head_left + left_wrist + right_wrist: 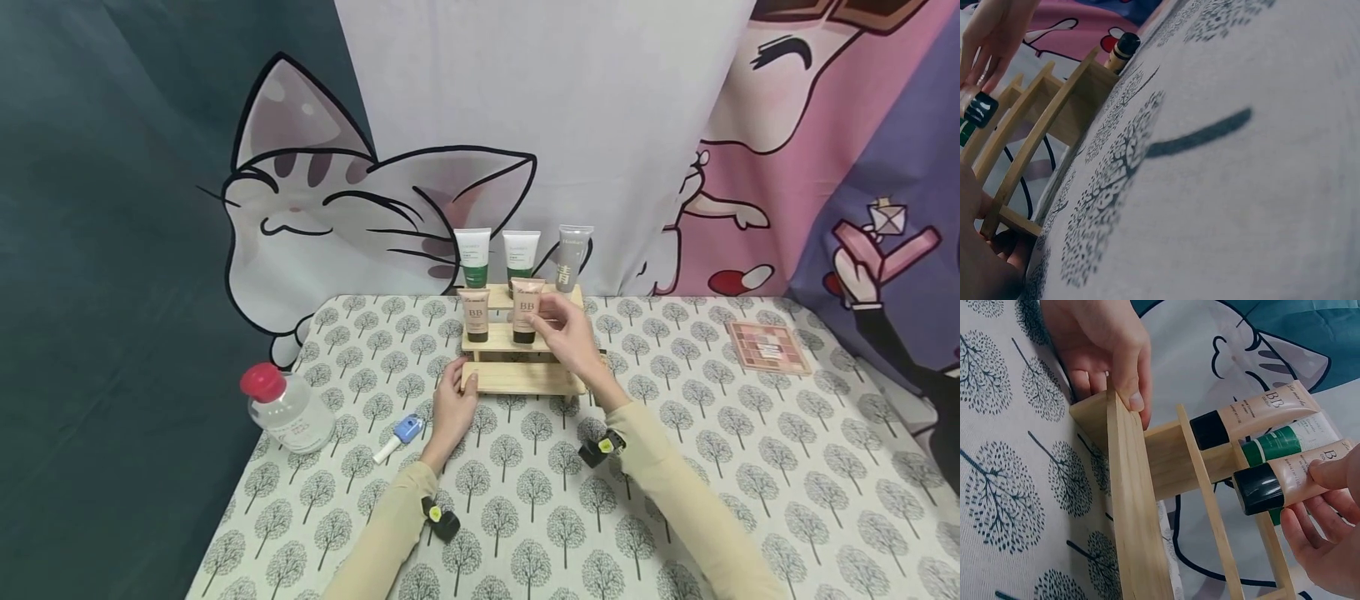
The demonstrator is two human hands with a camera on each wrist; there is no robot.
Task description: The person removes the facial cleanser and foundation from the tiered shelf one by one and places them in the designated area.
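Note:
A three-step wooden rack [517,379] stands on the tablecloth. My left hand [455,408] grips the left end of its lowest step, thumb on top, as the right wrist view also shows. Between thumb and fingers, my right hand [566,333] pinches a beige BB cream tube [1300,478], its black cap pointing down close over the middle step. Another BB cream tube [476,315] stands on that step to the left. On the top step are two white-and-green tubes [472,257] and a grey tube [573,258].
Left of the rack lies a blue-and-white small bottle [407,429], with a clear bottle with a red cap [292,412] beyond it. A makeup palette [770,348] lies at the right. A black-capped small bottle [1124,51] is beside the rack's right end. A cartoon curtain [540,108] hangs behind.

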